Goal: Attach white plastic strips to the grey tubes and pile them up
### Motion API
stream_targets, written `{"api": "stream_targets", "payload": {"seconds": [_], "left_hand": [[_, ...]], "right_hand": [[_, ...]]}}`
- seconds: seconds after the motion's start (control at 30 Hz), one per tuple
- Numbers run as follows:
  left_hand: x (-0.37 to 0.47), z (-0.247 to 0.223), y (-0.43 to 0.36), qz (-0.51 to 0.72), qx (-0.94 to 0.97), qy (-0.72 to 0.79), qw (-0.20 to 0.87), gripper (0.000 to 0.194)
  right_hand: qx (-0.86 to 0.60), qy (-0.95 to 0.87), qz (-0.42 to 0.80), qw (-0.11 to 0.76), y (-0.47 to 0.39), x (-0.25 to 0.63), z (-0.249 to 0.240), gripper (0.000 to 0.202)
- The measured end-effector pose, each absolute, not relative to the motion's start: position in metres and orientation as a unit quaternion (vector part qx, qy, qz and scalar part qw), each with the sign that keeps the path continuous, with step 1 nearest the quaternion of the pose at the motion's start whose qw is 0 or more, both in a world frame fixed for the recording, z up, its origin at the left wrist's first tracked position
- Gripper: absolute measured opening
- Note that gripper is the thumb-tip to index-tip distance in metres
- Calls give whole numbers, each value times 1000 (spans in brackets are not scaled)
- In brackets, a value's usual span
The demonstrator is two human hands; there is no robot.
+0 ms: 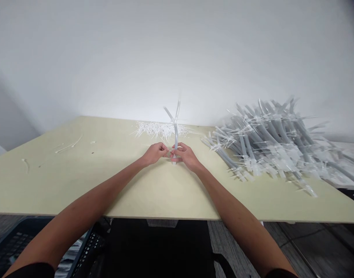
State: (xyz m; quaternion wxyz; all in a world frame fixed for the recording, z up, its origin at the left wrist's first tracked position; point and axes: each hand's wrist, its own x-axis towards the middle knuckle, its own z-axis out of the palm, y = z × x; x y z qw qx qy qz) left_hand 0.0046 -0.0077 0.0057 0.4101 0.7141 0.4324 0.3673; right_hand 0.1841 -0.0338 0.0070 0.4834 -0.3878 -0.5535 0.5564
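Observation:
My right hand (187, 156) is closed around the lower part of a clear, grey-tinted plastic tube (176, 135). The tube stands upright above the table and forks at its top into two thinner branches. A pale end piece shows below my right fingers. Just left of it, my left hand (155, 153) is pinched shut close to the tube's lower end; whatever lies between its fingertips is too small to make out. Behind both hands a heap of white cable ties (156, 130) is spread on the table.
A large pile of similar tube assemblies (269, 135) covers the right of the pale yellow table (165, 193). Some loose cable ties (69, 146) lie at the left. A white wall (165, 58) rises behind. Below the front edge stands a dark plastic crate (87, 247) at left.

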Motion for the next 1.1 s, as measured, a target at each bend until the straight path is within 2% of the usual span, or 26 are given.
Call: {"api": "stream_targets", "payload": {"seconds": [0.13,0.33,0.43,0.87,1.1], "left_hand": [[5,4,-7,385,703,441,405,24],[12,6,-19,395,664,372,516,36],[16,5,-23,393,668,351,526,40],[20,5,-22,436,647,334,529,36],[20,3,-21,423,615,316,586,35]], "right_hand": [[-391,-560,550,481,-34,185,7,33],[-405,-577,483,519,-32,186,11,33],[-390,-591,462,534,-32,184,12,31],[-385,-590,463,538,-34,181,12,32],[-371,-599,478,525,-32,184,11,30]]}}
